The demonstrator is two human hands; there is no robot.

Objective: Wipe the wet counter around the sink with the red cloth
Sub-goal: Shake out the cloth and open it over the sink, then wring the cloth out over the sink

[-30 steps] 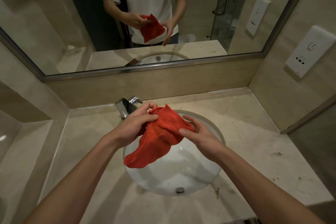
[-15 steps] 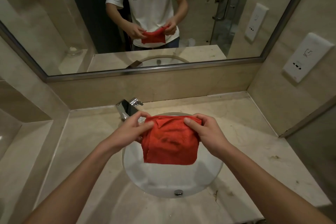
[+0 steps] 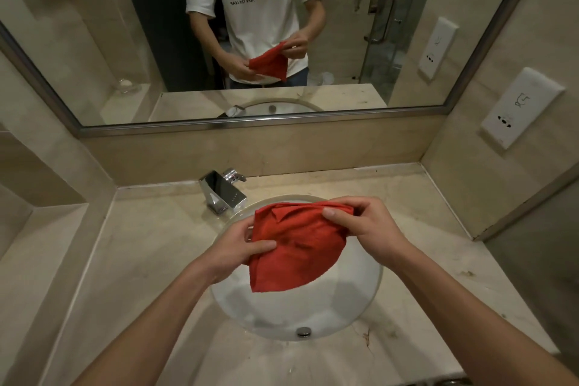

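The red cloth (image 3: 297, 247) hangs folded in the air above the round white sink (image 3: 300, 313). My left hand (image 3: 235, 247) pinches its lower left edge between thumb and fingers. My right hand (image 3: 366, 222) grips its upper right corner, higher than the left. The beige stone counter (image 3: 150, 247) surrounds the sink on all sides, and the cloth does not touch it.
A chrome faucet (image 3: 224, 191) stands at the sink's back left. A drain plug (image 3: 303, 331) sits at the basin's near side. A mirror (image 3: 125, 41) runs along the back wall. A white socket plate (image 3: 520, 106) is on the right wall. A recessed ledge (image 3: 47, 229) lies left.
The cloth was held level by both top corners; now my left hand has dropped to its lower left edge, my right holds the upper right, and the cloth hangs slanted.
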